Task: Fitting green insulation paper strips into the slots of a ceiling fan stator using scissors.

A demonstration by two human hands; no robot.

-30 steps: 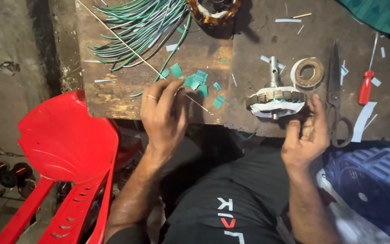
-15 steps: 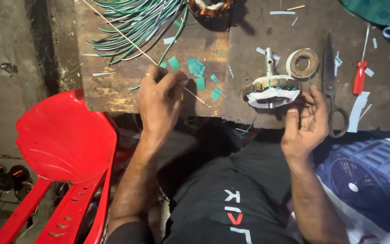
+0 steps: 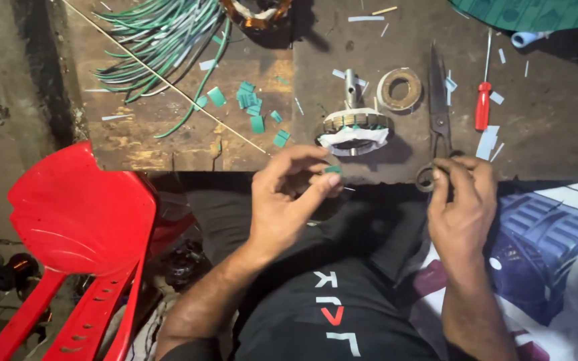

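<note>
My left hand (image 3: 289, 194) is raised off the bench edge and pinches a small green paper piece (image 3: 332, 170) between thumb and fingertips. My right hand (image 3: 463, 200) rests at the bench edge with its fingers on the handle rings of the dark scissors (image 3: 438, 113), which lie flat. Between the hands, a little further back, a round motor stator (image 3: 354, 128) with green slot papers and a shaft sits upright on the wooden bench (image 3: 168, 144). More green paper pieces (image 3: 252, 103) lie scattered to its left.
A bundle of green and white wires (image 3: 162, 40) lies at the back left, crossed by a thin stick. A tape roll (image 3: 400, 88), a red screwdriver (image 3: 482, 107) and white paper strips lie on the right. A red plastic chair (image 3: 81, 227) stands at the left.
My left hand left the scattered papers and came back toward me with one green piece. My right hand let go of the stator and moved right to the scissors' handles.
</note>
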